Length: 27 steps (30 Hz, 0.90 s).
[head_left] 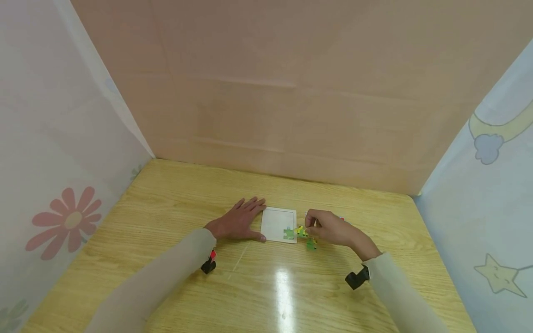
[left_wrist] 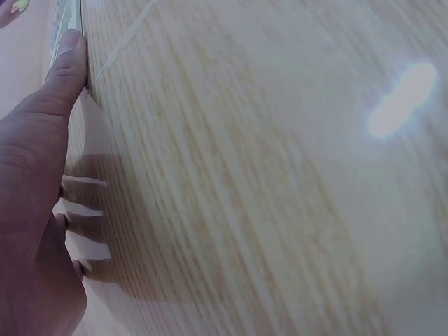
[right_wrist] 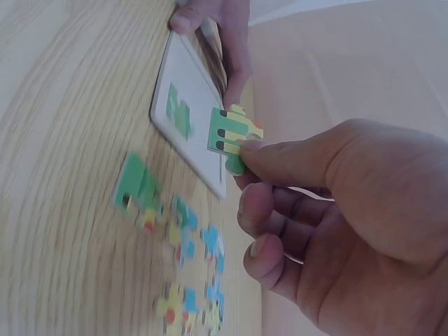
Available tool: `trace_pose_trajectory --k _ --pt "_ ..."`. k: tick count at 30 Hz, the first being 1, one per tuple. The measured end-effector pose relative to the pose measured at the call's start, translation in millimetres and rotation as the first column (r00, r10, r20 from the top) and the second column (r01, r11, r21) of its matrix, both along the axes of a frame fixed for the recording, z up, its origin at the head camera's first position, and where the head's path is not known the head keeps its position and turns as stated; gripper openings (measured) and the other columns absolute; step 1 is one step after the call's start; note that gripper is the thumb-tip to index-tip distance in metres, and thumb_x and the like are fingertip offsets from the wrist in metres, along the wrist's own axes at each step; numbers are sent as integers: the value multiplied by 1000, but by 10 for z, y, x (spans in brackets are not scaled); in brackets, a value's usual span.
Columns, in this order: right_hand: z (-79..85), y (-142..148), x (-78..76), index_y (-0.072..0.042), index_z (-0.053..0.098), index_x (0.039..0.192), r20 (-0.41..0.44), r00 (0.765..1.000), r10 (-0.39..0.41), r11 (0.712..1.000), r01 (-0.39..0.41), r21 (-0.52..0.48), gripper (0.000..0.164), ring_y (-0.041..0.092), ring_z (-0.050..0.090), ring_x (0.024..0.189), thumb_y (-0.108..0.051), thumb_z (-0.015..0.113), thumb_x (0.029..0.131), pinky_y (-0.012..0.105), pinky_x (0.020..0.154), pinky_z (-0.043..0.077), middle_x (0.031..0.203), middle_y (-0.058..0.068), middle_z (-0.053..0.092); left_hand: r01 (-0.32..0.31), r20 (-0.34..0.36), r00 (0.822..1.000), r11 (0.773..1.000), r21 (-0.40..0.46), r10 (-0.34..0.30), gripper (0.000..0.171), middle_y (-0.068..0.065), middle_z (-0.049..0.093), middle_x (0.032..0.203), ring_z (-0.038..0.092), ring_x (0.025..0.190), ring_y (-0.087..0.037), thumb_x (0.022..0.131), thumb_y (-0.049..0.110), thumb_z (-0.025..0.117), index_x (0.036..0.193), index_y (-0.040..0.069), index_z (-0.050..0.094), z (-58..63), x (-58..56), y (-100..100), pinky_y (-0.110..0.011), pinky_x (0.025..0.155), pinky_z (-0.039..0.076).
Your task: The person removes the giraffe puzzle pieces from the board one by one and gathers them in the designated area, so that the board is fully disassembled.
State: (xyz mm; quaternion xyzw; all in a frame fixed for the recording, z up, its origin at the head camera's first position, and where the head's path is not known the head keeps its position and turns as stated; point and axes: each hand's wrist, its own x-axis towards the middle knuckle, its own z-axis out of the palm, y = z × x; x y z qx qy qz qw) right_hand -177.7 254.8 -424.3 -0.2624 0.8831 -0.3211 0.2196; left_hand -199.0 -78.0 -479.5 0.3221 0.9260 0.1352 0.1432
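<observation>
A white square puzzle tray (head_left: pixel 275 221) lies on the table, with one green puzzle piece (head_left: pixel 288 234) in its near right corner. My left hand (head_left: pixel 239 222) rests at the tray's left side, fingers spread, the thumb by the near left corner. In the right wrist view, thumb and fingers of my right hand (right_wrist: pixel 350 189) pinch a green and yellow puzzle piece (right_wrist: pixel 227 131) with dark-tipped stripes. That piece is held up beside the tray's right edge. A loose green piece (right_wrist: pixel 136 185) lies on the table below it.
Several more loose puzzle pieces (right_wrist: pixel 185 304), yellow, blue and green, lie right of the tray, mostly hidden by my right hand in the head view. A brown back wall (head_left: pixel 283 115) and patterned side panels (head_left: pixel 479 208) bound the wooden table (head_left: pixel 250 296).
</observation>
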Motion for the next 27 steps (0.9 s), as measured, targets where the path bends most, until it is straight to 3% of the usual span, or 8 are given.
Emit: trace_pose_trajectory --k 9,17,27 --pt "-15 318 110 -8 61 101 16 999 -37 999 37 21 7 10 51 73 -11 65 106 24 60 44 95 10 67 2 13 1000 1000 10 -2 108 -5 14 182 8 170 -30 92 75 66 171 14 24 -44 5 -10 -59 138 5" --pt "10 523 165 -7 60 105 42 997 -61 998 61 -3 6 9 54 73 -11 63 107 25 62 52 96 14 67 7 2 1000 1000 3 -7 108 -6 13 182 7 170 -31 94 73 65 172 12 22 -52 -18 -15 -60 137 6" --pt "-14 645 198 -8 61 101 42 998 -44 999 44 5 7 8 52 75 -10 65 106 25 63 47 93 9 65 6 1 1000 1000 28 -6 107 -9 17 181 10 170 -34 94 71 68 170 9 25 -28 3 -12 -62 137 8"
